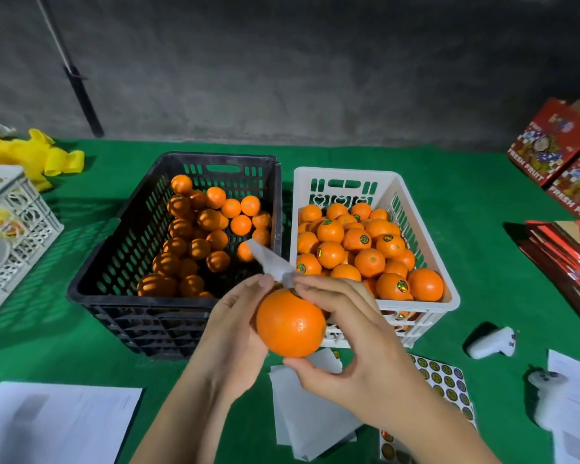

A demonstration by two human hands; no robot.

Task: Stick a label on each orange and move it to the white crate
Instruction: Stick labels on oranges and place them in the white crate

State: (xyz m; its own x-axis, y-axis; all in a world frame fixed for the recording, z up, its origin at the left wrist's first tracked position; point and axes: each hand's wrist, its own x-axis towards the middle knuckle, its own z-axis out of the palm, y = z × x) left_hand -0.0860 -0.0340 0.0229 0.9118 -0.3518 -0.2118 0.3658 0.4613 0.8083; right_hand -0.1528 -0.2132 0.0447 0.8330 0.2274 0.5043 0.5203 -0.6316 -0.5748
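The left hand (pixel 235 333) cups the orange (pixel 290 324) from its left side, fingers curled round the fruit, so this grip carries the weight. The right hand (pixel 335 333) wraps the orange from the right, thumb beneath and fingertips pinching a strip of pale backing paper (pixel 268 259) at the top of the fruit, where a dark label edge just shows under the fingers. The orange hangs above the desk (pixel 482 229), just in front of the gap between the two crates.

The step in hand appears to be pressing the label down and peeling the backing away. To do it well, the left grip should hold the fruit steady while a right fingertip rubs the label flat from its middle outward, and the strip should be drawn off low and slowly so the label does not lift with it.

Just beyond the hands to the right, the white crate (pixel 426 236) holds a heap of oranges, many showing round labels. Beyond to the left, the black crate (pixel 121 256) holds oranges on which no labels can be seen, roughly half filling its floor. Nearer than the grip, under the right wrist, lie a label sheet (pixel 446 380) and spent backing sheets (pixel 312 420).
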